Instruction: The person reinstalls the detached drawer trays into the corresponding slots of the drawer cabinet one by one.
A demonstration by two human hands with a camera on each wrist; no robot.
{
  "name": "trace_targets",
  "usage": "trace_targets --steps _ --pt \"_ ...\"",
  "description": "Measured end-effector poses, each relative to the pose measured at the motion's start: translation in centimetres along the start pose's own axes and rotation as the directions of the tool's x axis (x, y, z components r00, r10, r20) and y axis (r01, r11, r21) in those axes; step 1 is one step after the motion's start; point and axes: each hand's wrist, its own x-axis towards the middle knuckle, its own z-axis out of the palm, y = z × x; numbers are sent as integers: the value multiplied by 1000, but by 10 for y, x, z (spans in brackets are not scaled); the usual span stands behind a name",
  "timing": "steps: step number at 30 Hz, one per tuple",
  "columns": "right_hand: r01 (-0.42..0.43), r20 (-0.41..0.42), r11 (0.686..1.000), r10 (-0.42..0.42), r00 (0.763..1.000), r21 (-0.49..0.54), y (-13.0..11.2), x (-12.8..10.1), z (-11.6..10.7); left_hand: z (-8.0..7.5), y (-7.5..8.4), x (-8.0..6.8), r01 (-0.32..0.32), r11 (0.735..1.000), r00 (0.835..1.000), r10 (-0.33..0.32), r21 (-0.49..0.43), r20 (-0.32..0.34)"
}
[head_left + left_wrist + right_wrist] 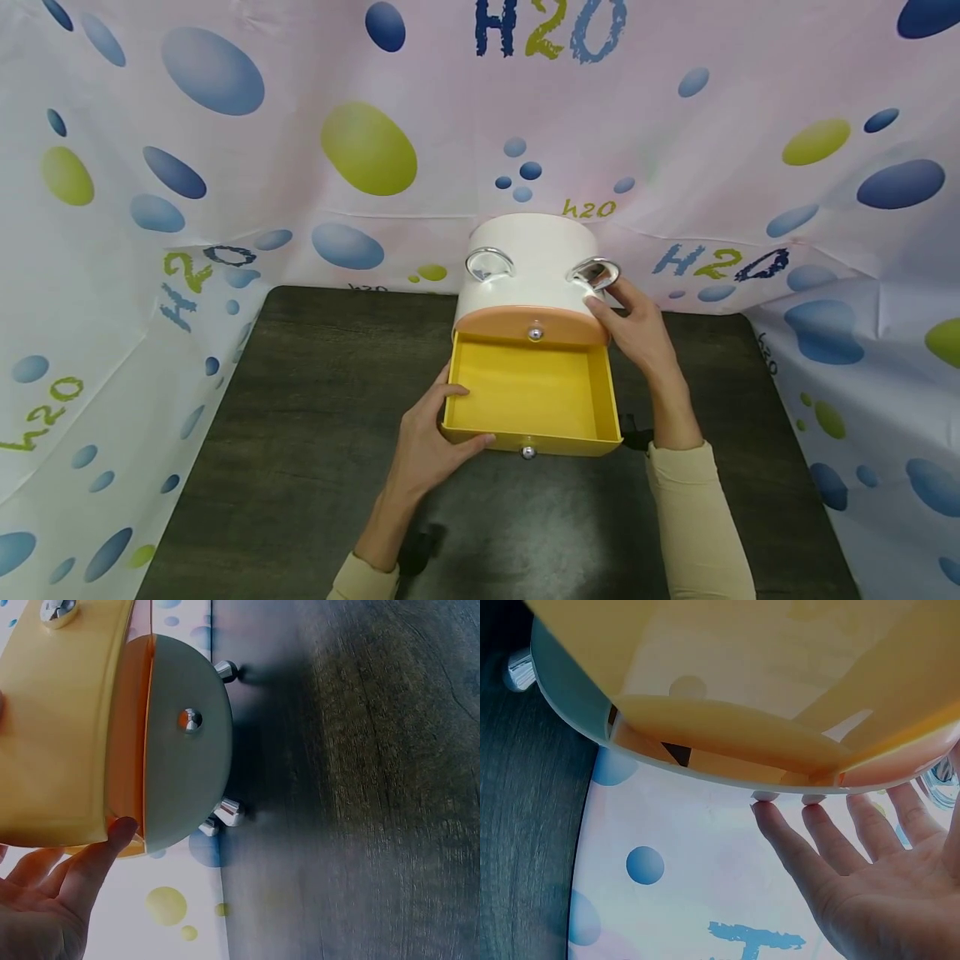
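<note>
A small rounded white cabinet [534, 250] stands on the dark table, with an orange top drawer [495, 323] closed. Its yellow drawer [532, 392] is pulled far out and holds nothing. My left hand [427, 442] pinches that drawer's front left corner, thumb on the front panel and index finger over the side wall. Below it, a grey-green bottom drawer [187, 761] stays closed. On the cabinet's right side, my right hand [641, 333] rests extended fingers against the wall, fingertips touching it in the right wrist view. Its thumb lies near the right silver eye-like ring [596, 272].
Another silver ring [489, 263] sits on the cabinet's upper left. Short silver feet [229, 812] lift the cabinet off the dark wood-grain table [300, 467]. A white curtain [277, 167] with blue and green spots hangs behind and on both sides.
</note>
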Motion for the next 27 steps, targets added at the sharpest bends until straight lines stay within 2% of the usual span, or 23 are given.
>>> trace_targets --steps 14,22,27 --pt "-12 -1 1000 12 1000 -5 -1 0 1 3 -7 9 -14 1000 1000 14 11 -15" --pt "-21 -1 1000 21 1000 -4 -1 0 1 8 -10 17 10 1000 999 -9 23 -37" --pt "-29 12 1000 29 1000 -3 -21 -6 0 8 -11 19 21 999 999 -20 33 -42"
